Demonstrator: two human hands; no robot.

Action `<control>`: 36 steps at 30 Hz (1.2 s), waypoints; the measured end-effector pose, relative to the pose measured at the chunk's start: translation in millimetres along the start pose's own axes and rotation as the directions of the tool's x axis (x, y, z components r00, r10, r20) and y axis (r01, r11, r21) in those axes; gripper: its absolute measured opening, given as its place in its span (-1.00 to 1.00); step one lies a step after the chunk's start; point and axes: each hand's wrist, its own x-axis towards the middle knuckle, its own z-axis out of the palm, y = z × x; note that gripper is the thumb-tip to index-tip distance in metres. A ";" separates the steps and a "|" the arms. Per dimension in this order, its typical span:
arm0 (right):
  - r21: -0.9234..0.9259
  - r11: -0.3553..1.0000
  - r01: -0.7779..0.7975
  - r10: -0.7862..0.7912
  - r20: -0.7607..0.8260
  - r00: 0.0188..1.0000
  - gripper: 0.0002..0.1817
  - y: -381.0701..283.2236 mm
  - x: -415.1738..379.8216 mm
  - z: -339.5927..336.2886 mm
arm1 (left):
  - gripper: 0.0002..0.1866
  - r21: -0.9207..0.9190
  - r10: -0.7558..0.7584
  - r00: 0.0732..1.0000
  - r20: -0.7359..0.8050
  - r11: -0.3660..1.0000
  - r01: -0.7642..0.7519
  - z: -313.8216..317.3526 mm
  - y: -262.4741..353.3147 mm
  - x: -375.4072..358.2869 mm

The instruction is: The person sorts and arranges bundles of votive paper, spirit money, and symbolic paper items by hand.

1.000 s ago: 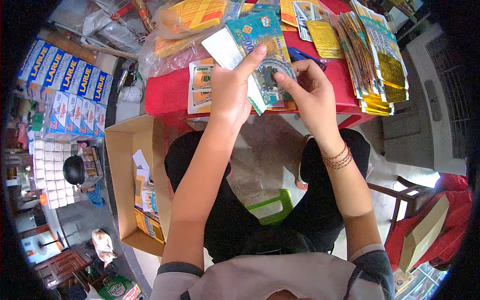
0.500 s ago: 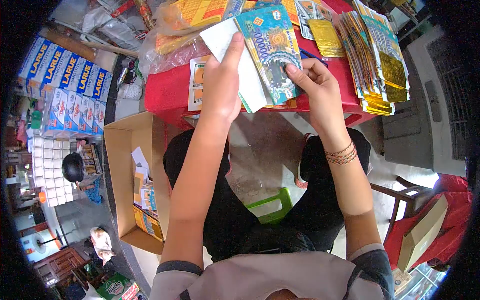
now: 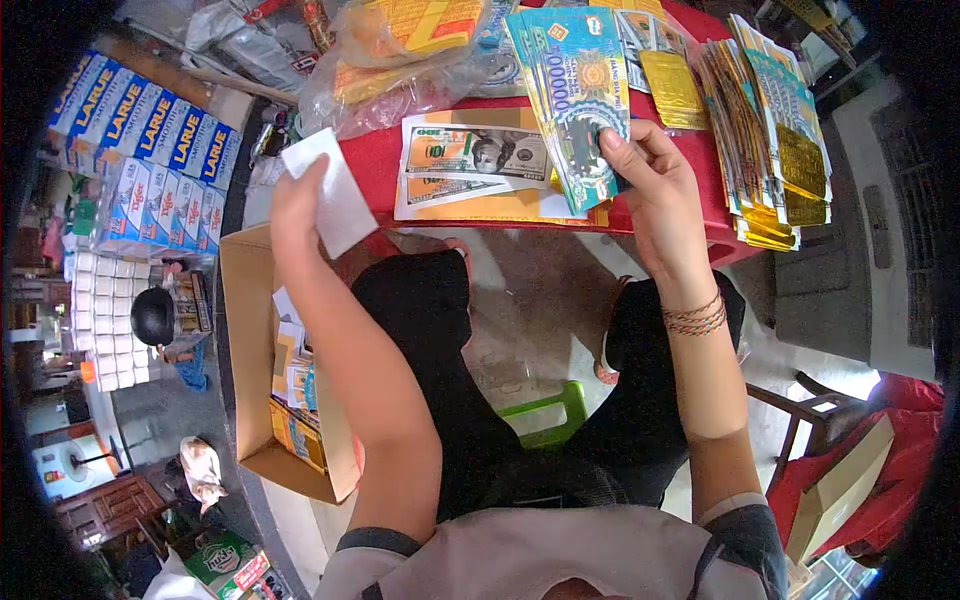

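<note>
My right hand (image 3: 655, 180) is closed on a small fan of blue joss-paper banknotes (image 3: 575, 110), thumb on their front. My left hand (image 3: 297, 208) pinches a white slip of paper (image 3: 345, 200) off the table's left edge, above the cardboard box (image 3: 258, 345). Between my hands, a dollar-style note (image 3: 480, 152) lies with others on orange paper (image 3: 440, 205) at the front of the red table (image 3: 385, 150). A thick stack of mixed joss paper (image 3: 745, 150) with gold sheets stands to the right.
Gold foil sheets (image 3: 672, 90) and plastic-wrapped yellow paper bundles (image 3: 400, 45) lie farther back. The cardboard box holds paper scraps and orange packets. Beer cartons (image 3: 150, 130) are stacked at left. A green stool (image 3: 545, 415) is between my legs.
My left hand has moved left and down with the white slip, away from the blue banknotes, uncovering the dollar-style note. My right hand has shifted slightly right; its notes now fan out.
</note>
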 end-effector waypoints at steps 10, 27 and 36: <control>-0.008 0.999 -0.049 0.049 0.007 0.999 -0.83 0.3 1.4 6.0 | -0.18 0.720 0.045 0.946 -0.322 0.660 0.213 19.3 7.7 9.0; -0.026 0.999 -0.035 0.035 0.014 0.999 -0.87 1.9 3.5 3.8 | -0.10 0.622 -0.179 0.919 -0.350 0.689 0.372 21.2 -7.8 3.2; -0.100 0.995 -0.010 0.016 0.061 0.998 -0.85 1.2 -0.1 3.0 | -0.56 -0.564 0.447 0.886 0.123 0.766 -0.308 74.8 70.2 -66.3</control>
